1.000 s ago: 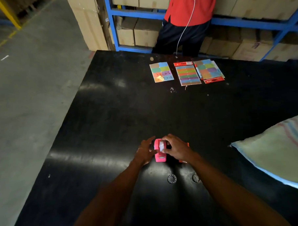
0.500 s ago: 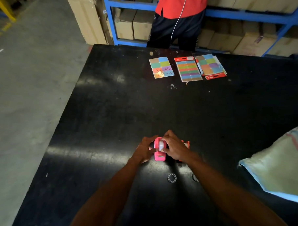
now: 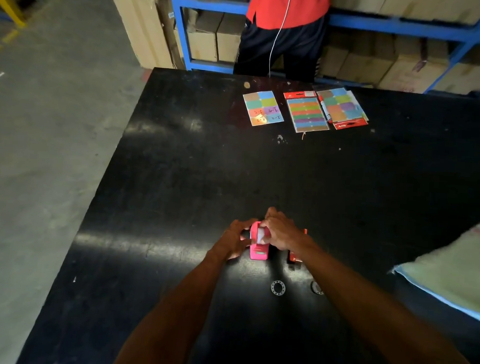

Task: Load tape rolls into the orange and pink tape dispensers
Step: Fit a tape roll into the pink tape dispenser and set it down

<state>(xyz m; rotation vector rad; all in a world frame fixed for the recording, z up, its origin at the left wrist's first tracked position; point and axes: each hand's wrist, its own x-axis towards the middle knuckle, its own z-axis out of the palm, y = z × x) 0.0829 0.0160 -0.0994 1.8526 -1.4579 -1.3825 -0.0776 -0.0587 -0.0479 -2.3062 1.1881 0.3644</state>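
A pink tape dispenser (image 3: 258, 251) stands on the black table (image 3: 234, 167), near its front middle. A white tape roll (image 3: 260, 234) sits in its top. My left hand (image 3: 235, 240) grips the dispenser's left side. My right hand (image 3: 279, 231) presses its fingers on the roll from the right. The orange dispenser (image 3: 294, 257) stands just right of the pink one, mostly hidden behind my right wrist. Two small ring-shaped tape cores lie in front, one (image 3: 277, 288) in full view, the other (image 3: 316, 288) half hidden by my right forearm.
Three packs of coloured labels (image 3: 305, 110) lie at the table's far side, with a marker (image 3: 325, 110) on the right pack. A person in a red shirt (image 3: 287, 7) stands behind the table by blue shelving with boxes. A pale woven sack (image 3: 449, 270) covers the table's right edge.
Both hands have stayed on the pink dispenser, my right fingers pressing lower on the roll. The camera has tilted slightly, shifting the scene.
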